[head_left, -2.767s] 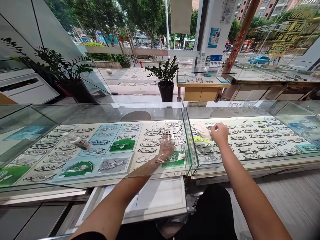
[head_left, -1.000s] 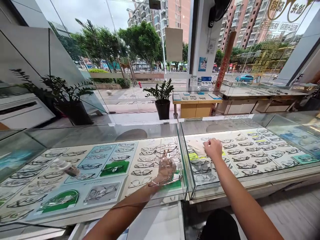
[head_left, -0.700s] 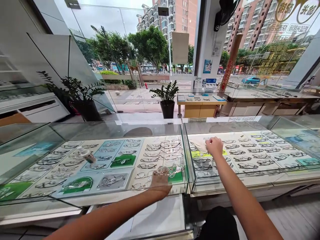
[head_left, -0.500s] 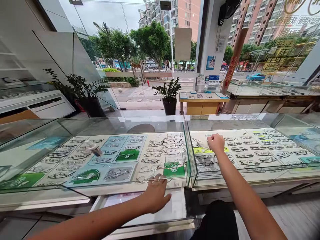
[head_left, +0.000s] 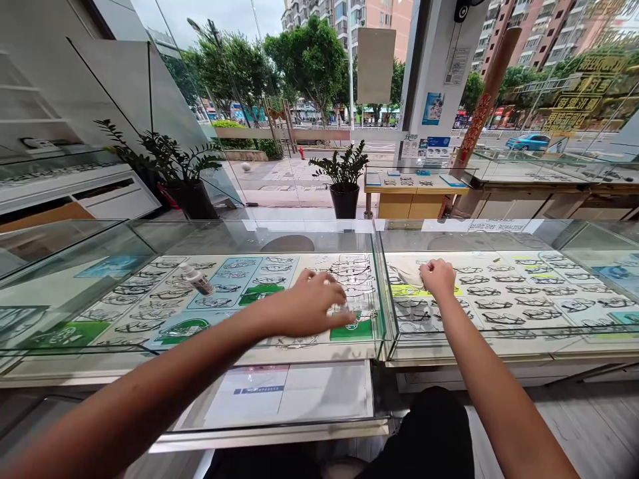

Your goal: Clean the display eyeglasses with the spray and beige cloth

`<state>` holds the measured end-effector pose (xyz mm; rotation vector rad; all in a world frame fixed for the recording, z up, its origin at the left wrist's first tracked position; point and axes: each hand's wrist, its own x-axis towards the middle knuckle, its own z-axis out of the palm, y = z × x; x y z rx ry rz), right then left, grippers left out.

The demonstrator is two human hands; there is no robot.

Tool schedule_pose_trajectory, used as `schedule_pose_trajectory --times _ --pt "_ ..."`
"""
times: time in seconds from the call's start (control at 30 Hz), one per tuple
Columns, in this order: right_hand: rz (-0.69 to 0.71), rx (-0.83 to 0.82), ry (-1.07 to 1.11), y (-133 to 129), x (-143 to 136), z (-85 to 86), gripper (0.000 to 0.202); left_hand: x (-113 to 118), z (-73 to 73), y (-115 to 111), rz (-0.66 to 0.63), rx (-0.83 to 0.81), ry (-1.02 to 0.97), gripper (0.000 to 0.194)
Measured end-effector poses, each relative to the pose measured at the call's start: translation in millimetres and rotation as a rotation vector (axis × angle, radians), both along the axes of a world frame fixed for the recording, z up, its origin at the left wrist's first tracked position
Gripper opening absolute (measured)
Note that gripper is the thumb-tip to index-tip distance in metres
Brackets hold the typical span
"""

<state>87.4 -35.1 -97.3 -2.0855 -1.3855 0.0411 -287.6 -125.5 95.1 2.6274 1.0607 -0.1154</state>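
Observation:
My right hand point(head_left: 438, 278) is closed on a pale cloth point(head_left: 408, 274), pressed against the glass top of the right display case point(head_left: 499, 243). The cloth spreads out to the left of my fingers. My left hand point(head_left: 317, 305) is held over the left display case point(head_left: 224, 234), palm down with its fingers apart and nothing in them. Beneath it, rows of eyeglasses point(head_left: 349, 269) and a green card point(head_left: 352, 329) show through the glass. A small white spray bottle point(head_left: 198, 279) stands on the left case's glass.
An open drawer point(head_left: 339, 392) with papers juts out below the left case, near my knees. Eyeglasses point(head_left: 494, 303) lie in rows inside the right case. Potted plants point(head_left: 344, 193) and a wooden table point(head_left: 414, 199) with frames stand beyond, by the window.
My left hand has risen from the front edge of the left case and moved forward over its glass. My right hand has shifted slightly with the cloth. The view has tilted down a little.

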Motion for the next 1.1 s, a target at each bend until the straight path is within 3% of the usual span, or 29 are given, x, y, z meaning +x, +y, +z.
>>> schedule_pose_trajectory --times 0.1,0.23,0.37,0.47,0.6,0.73,0.83,0.97,1.03,1.1 --pt "0.007 0.003 -0.002 1 1 -1.0 0.025 18 -14.7 69 0.065 0.156 -0.002 0.056" --pt "0.018 0.014 -0.008 1 0 -1.7 0.025 36 -57.8 141 0.174 0.365 -0.103 0.055" --pt "0.033 0.034 -0.024 3 1 -2.9 0.025 40 -102.1 176 0.161 0.401 -0.116 0.057" --pt "0.044 0.054 -0.039 6 2 -5.9 0.025 39 -122.7 186 0.188 0.368 -0.119 0.063" --pt "0.048 0.104 -0.060 7 1 -9.4 0.024 39 -130.3 190 0.196 0.328 -0.128 0.071" --pt "0.063 0.194 -0.089 3 -1 -3.3 0.025 38 -123.2 186 0.211 0.299 -0.092 0.074" --pt "0.061 0.303 -0.116 -7 -3 10.0 0.026 23 -115.0 167 0.250 0.340 -0.130 0.072" --pt "0.077 0.433 -0.180 -33 -25 33.2 0.032 -33 -117.7 118 0.345 0.442 -0.224 0.064" --pt "0.257 0.429 -0.237 -54 -55 45.8 0.035 -73 -129.1 89 0.396 0.471 -0.241 0.065" --pt "0.565 0.405 -0.231 -80 -97 59.7 0.035 -113 -144.4 60 0.440 0.499 -0.236 0.066"
